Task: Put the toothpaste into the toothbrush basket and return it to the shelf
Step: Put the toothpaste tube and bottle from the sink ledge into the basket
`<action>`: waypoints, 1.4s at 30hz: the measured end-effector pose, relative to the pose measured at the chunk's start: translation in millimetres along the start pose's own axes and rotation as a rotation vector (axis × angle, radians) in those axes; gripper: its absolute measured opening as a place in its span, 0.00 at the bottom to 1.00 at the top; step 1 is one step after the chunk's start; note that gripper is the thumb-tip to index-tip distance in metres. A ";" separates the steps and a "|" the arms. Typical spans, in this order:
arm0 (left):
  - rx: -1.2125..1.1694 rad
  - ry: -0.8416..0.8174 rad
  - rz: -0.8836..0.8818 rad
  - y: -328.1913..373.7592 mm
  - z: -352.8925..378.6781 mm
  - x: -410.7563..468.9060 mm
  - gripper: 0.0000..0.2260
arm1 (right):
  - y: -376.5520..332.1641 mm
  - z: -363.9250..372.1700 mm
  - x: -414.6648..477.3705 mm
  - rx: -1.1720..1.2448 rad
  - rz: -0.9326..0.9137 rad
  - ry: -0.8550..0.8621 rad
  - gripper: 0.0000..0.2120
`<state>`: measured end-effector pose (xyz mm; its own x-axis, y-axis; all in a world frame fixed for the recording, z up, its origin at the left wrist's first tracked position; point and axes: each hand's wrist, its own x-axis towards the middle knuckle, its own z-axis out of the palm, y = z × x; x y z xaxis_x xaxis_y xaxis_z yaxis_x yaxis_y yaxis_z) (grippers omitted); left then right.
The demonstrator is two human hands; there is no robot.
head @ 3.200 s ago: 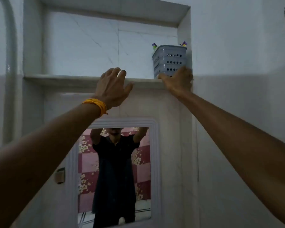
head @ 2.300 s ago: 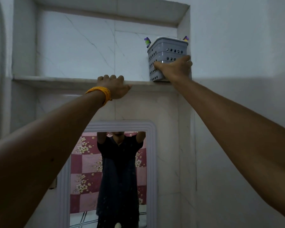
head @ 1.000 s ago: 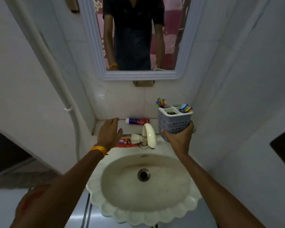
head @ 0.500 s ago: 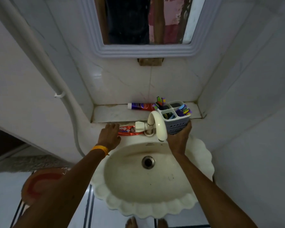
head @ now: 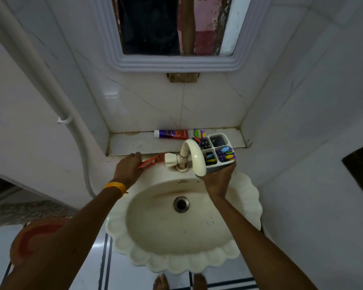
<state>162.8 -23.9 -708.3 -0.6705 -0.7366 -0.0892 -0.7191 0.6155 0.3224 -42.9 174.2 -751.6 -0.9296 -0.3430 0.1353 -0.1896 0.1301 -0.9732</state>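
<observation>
My right hand (head: 217, 178) grips the grey toothbrush basket (head: 217, 152) from below, just right of the tap, above the basin's back rim. The basket has several compartments with coloured toothbrushes in them. My left hand (head: 128, 168) closes on a red toothpaste tube (head: 153, 161) lying on the sink rim left of the tap. A second tube (head: 171, 134), purple and red with a white cap, lies on the low ledge (head: 134, 143) against the wall.
A cream tap (head: 192, 155) arches over the scalloped sink (head: 245, 197) between my hands. A framed mirror (head: 174, 28) hangs above. A white pipe (head: 50, 84) runs down the left wall. An orange tub (head: 36, 237) stands on the floor at lower left.
The basket has come down from the high shelf to the sink. My left hand has dropped from the shelf edge to the sink rim and closed on the red tube.
</observation>
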 end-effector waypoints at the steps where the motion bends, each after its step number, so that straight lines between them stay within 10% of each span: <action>1: -0.032 -0.003 0.001 -1.3 -5.3 -1.6 0.13 | 2.5 0.2 -0.2 0.001 -0.008 0.000 0.59; 18: -0.273 0.476 0.207 105.7 -166.5 1.6 0.06 | 12.5 -3.5 4.5 0.143 -0.033 -0.042 0.58; 42: -0.119 0.270 0.165 251.4 -114.7 21.4 0.10 | 7.5 -12.0 12.4 0.005 -0.015 -0.103 0.57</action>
<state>-11.3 82.9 -521.2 -0.6925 -0.6868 0.2209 -0.5678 0.7077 0.4205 -59.7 182.1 -755.0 -0.8889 -0.4391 0.1305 -0.2019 0.1198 -0.9721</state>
